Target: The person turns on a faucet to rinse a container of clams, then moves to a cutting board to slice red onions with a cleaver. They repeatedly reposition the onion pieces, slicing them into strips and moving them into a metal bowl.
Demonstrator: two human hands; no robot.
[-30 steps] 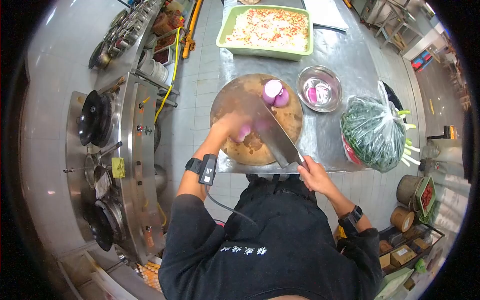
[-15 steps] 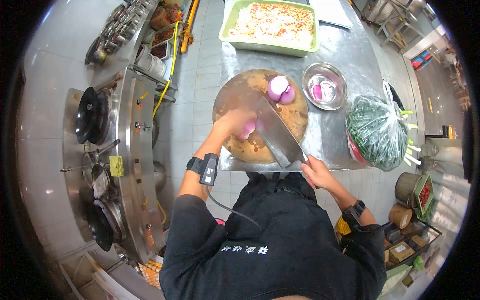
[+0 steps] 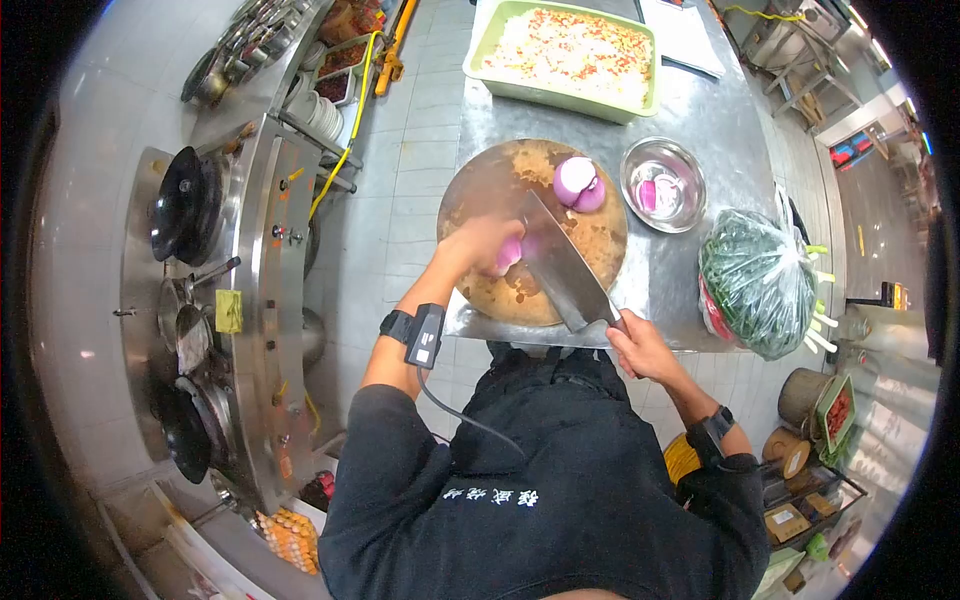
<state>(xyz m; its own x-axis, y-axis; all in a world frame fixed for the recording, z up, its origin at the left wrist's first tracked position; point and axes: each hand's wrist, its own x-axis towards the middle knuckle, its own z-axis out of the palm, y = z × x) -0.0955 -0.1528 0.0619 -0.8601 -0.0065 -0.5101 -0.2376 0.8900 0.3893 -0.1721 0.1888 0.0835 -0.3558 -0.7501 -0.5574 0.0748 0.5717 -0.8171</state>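
Pressing down on the round wooden chopping board (image 3: 490, 185), the left hand (image 3: 478, 245) is curled over a red onion piece (image 3: 511, 254), its fingers closed on it so that only a pink edge shows on the blade side. In this head view, the only one, the right hand (image 3: 640, 345) is wrapped tight around the handle of a cleaver (image 3: 565, 265) at the near edge of the table. The broad blade runs slantwise up across the board, its far end right against the onion piece and the left fingers. Whether the edge is already in the onion cannot be told from here.

Farther back on the same board lie two peeled onion halves (image 3: 579, 183), touching each other and apart from the blade. Just right of the board stands a steel bowl (image 3: 663, 183) with a few purple onion scraps inside. All of this rests on a steel table (image 3: 700, 115). At its far end sits a green tray (image 3: 560, 98) filled with chopped white and red bits. At the table's right edge bulges a clear plastic bag of green vegetables (image 3: 755, 280). A black wrist device (image 3: 425, 335) with a cable is strapped to the left forearm. Across the tiled floor to the left stands a wok range (image 3: 190, 205).
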